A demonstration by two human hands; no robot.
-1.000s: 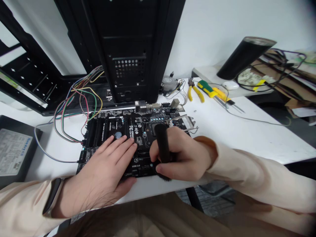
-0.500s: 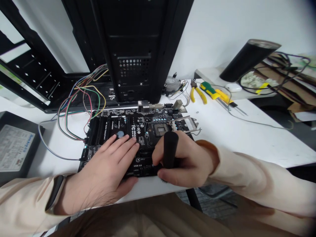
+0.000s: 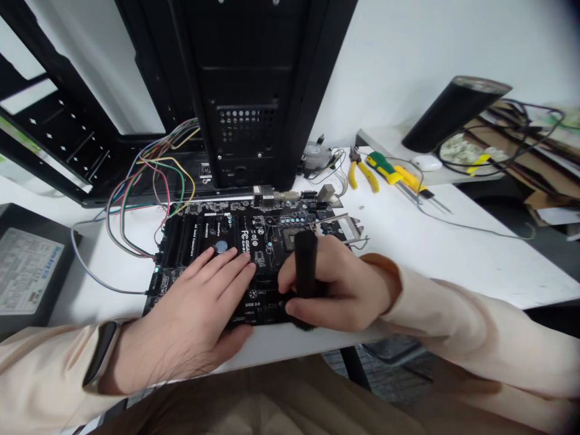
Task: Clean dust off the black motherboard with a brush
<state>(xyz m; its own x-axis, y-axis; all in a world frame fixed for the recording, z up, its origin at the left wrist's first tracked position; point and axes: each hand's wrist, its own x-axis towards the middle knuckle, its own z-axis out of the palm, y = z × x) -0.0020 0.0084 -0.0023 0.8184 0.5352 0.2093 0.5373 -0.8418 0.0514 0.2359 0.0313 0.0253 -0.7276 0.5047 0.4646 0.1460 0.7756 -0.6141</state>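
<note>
A black motherboard (image 3: 247, 235) lies flat on the white table, its CPU socket (image 3: 290, 237) uncovered with the metal retention frame (image 3: 351, 228) swung out to the right. My left hand (image 3: 199, 302) rests palm down on the lower left of the board, fingers stretched out. Over the board's lower right, my right hand (image 3: 339, 281) grips a black-handled brush (image 3: 306, 257) that stands nearly upright. Dark bristles show beneath that hand at the board's front edge; the rest of the brush head is hidden. Thin coloured wires (image 3: 122, 211) run to the board's left side.
Behind the board stands a black computer case (image 3: 254, 66). A power supply (image 3: 29, 272) sits at the left. Toward the back right lie a CPU cooler (image 3: 316, 157), yellow-handled pliers (image 3: 362, 172), screwdrivers (image 3: 387, 169), a black cylinder (image 3: 448, 118) and a loose cable (image 3: 475, 228).
My right hand has shifted slightly left and away from me with the brush, whose handle now covers part of the CPU socket. The left hand stays in place.
</note>
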